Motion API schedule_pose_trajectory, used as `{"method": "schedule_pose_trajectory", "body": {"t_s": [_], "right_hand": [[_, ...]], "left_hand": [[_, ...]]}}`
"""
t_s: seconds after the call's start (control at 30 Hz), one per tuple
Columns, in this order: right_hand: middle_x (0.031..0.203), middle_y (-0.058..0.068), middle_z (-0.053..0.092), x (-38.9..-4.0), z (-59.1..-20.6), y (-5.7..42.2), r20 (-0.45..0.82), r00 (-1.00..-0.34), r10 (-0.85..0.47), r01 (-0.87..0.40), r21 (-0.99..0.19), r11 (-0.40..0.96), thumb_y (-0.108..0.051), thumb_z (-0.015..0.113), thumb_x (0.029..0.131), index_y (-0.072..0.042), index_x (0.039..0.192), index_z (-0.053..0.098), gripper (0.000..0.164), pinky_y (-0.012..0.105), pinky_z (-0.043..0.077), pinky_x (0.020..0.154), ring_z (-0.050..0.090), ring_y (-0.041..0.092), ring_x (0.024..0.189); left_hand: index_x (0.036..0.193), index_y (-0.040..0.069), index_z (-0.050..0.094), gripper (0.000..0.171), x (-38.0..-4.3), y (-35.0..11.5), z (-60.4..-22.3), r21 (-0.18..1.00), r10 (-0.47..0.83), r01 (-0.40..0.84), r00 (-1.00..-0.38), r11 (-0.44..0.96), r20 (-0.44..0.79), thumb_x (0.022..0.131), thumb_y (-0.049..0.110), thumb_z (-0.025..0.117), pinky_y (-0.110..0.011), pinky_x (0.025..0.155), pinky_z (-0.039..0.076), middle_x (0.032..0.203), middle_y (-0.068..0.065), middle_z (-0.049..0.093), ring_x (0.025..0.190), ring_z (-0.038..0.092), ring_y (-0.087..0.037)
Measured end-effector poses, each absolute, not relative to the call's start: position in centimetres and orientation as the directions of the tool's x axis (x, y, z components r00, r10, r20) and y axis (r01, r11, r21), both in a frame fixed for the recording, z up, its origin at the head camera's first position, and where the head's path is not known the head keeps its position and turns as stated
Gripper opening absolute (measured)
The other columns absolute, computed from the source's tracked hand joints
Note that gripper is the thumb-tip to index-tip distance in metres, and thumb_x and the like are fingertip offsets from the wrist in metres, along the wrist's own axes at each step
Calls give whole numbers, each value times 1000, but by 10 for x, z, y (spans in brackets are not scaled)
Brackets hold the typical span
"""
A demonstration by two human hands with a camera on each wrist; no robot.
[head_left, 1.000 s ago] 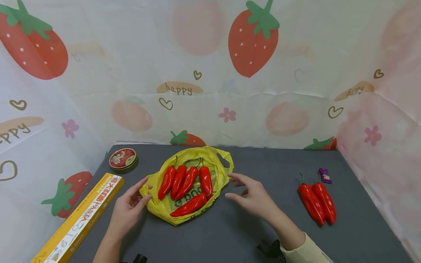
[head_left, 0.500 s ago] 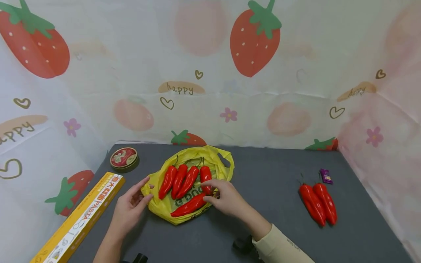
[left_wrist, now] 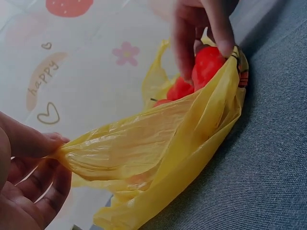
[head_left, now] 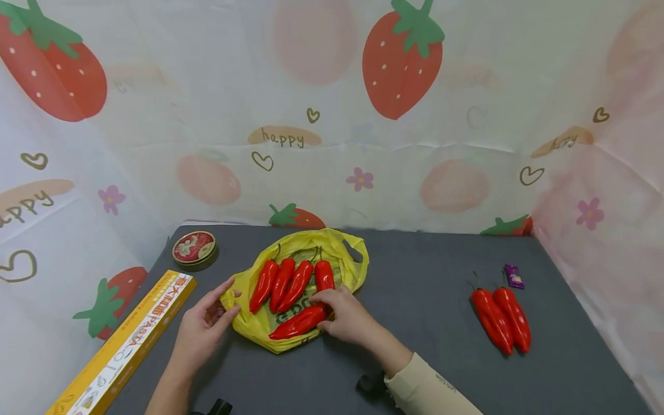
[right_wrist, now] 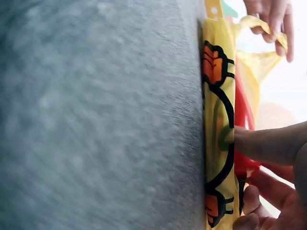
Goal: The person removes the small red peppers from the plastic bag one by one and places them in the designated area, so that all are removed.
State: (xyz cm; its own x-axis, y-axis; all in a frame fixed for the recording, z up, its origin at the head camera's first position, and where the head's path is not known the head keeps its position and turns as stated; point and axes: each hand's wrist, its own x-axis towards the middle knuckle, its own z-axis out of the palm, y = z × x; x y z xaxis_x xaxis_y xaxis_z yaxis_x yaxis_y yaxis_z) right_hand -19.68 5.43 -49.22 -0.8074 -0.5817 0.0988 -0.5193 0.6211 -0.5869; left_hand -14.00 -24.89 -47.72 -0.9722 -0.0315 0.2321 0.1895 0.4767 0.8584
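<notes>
A yellow plastic bag (head_left: 248, 328) lies spread open on the table with several red chili peppers (head_left: 263, 286) in it. At the bag's left edge, my left hand (head_left: 199, 331) pinches the thin plastic between thumb and fingers, which the left wrist view shows pulled taut. My right hand (head_left: 353, 317) reaches over the bag's front right rim. Its thumb and fingers hold the right end of the front chili pepper (head_left: 295, 324), which lies slantwise. That end and part of an upright pepper (head_left: 324, 275) behind it are hidden by the hand.
Two more red chili peppers (head_left: 493, 323) lie on the table (head_left: 441, 276) at the right, beside a small purple packet (head_left: 513, 276). On the left are a long yellow pasta box (head_left: 124, 346) and a round red-topped tin (head_left: 195, 251). A strawberry-print cloth (head_left: 394, 190) hangs behind.
My right hand has moved left from beside the bag, over its rim, and now holds the front chili pepper. The left hand keeps its pinch on the bag's edge.
</notes>
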Motion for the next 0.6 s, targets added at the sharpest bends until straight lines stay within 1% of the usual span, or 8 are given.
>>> {"method": "schedule_pose_trajectory", "body": {"t_s": [0.03, 0.1, 0.2, 0.33, 0.5, 0.6], "right_hand": [[128, 0, 68, -196, -492, 53, 90, -810, -579, -522, -560, 643, -13, 82, 84, -14, 129, 68, 46, 36, 49, 92, 51, 20, 108], [127, -1, 68, -196, -492, 51, 80, -815, -574, -526, -517, 675, -13, 82, 84, -15, 128, 69, 46, 35, 49, 92, 51, 20, 105], [126, -2, 69, -194, -491, 48, 98, -816, -570, -543, -470, 696, -13, 82, 84, -17, 126, 70, 44, 39, 48, 95, 52, 20, 107], [124, -4, 70, -192, -486, 48, 161, -811, -563, -566, -463, 682, -15, 83, 84, -19, 123, 71, 41, 45, 45, 97, 53, 20, 110], [123, -4, 69, -190, -472, 59, 201, -812, -547, -563, -516, 645, -21, 84, 84, -21, 124, 70, 42, 53, 40, 102, 55, 20, 115], [118, -3, 69, -188, -464, 69, 213, -817, -536, -538, -616, 575, -24, 84, 83, -18, 122, 69, 42, 52, 45, 99, 59, 21, 110]], "left_hand": [[149, 14, 52, 55, -140, -249, -477, 859, -30, 191, -972, 475, 233, 97, 14, 69, -11, 82, 52, 123, -13, 70, 97, 62, 2], [149, 14, 51, 55, -140, -249, -477, 859, -32, 188, -973, 476, 231, 97, 14, 69, -11, 82, 52, 123, -13, 70, 97, 62, 3], [149, 14, 51, 55, -140, -250, -478, 857, -32, 189, -972, 480, 232, 97, 14, 69, -11, 82, 52, 123, -13, 70, 98, 62, 4], [149, 14, 51, 55, -140, -251, -478, 856, -29, 201, -970, 476, 243, 97, 14, 69, -11, 82, 52, 123, -13, 70, 97, 62, 3], [148, 14, 52, 55, -140, -251, -479, 856, -26, 216, -966, 470, 258, 96, 14, 69, -12, 80, 53, 122, -13, 71, 96, 62, 2], [148, 14, 52, 55, -140, -251, -478, 858, -29, 210, -967, 469, 253, 96, 14, 69, -11, 81, 52, 122, -13, 71, 98, 62, 3]]}}
